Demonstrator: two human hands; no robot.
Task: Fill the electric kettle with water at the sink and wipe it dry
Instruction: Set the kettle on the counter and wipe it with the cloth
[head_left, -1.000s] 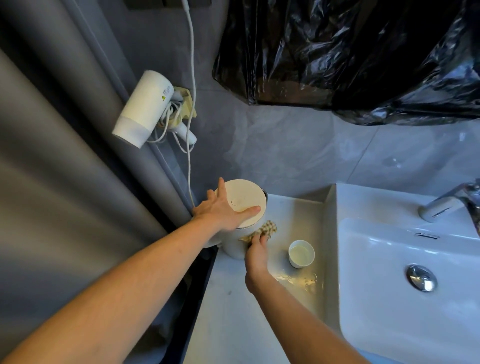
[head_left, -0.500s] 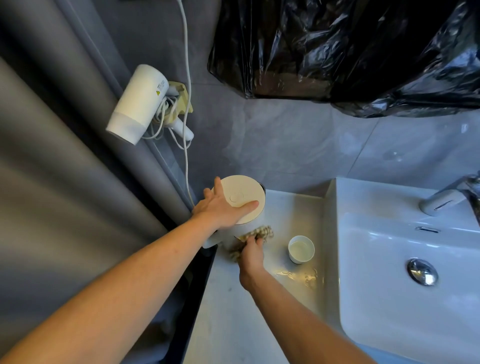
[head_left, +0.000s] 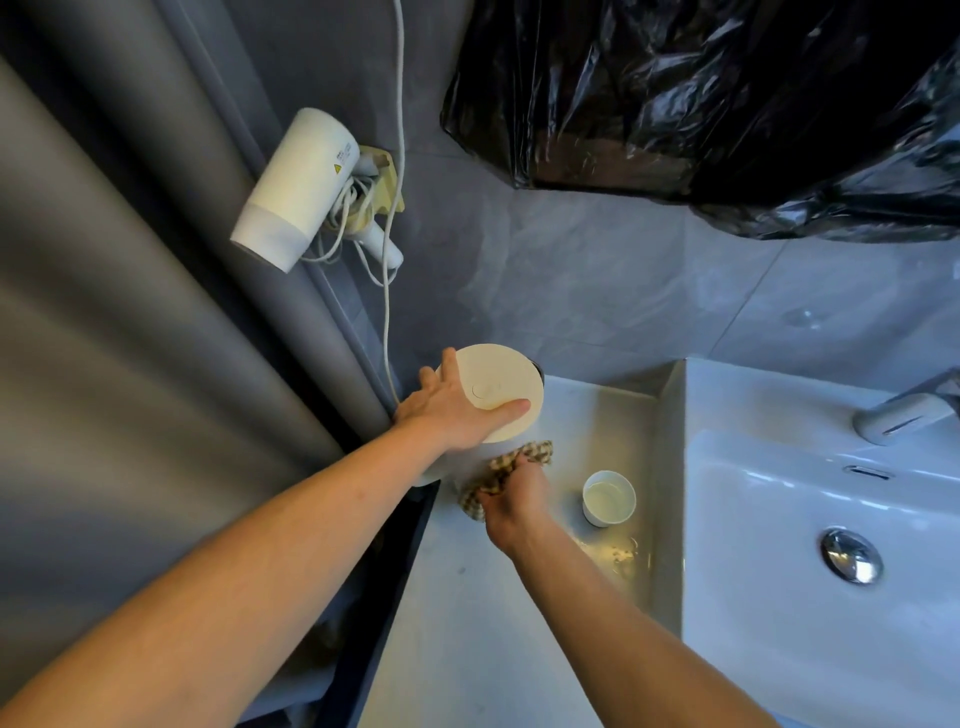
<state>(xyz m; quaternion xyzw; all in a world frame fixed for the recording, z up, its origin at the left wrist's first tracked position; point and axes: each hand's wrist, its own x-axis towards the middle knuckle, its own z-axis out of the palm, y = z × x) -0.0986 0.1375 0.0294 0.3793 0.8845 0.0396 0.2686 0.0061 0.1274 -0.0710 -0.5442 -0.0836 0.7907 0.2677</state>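
Head view: the electric kettle stands at the back left corner of the counter, close to the counter's left edge and just beside the wall. The left hand lies over its closed lid, fingers spread and thumb stretched across the top, steadying it. The right hand is curled round a checked cloth and presses it against the kettle's side, low on the near face.

Risks, as a judgement: the kettle is probably full and top-heavy, so a hard sideways wipe could slide or tip it toward the dark gap at the counter's edge if the left hand eases off. A white cord hangs down the wall right behind the kettle; a wet cloth or a shifted kettle could snag it. The small white cup, near the right hand and holding liquid, could be knocked by the elbow or wrist on a wide stroke. The sink lies well apart to the right. The kettle's far side is hidden, so wet patches could be missed there.
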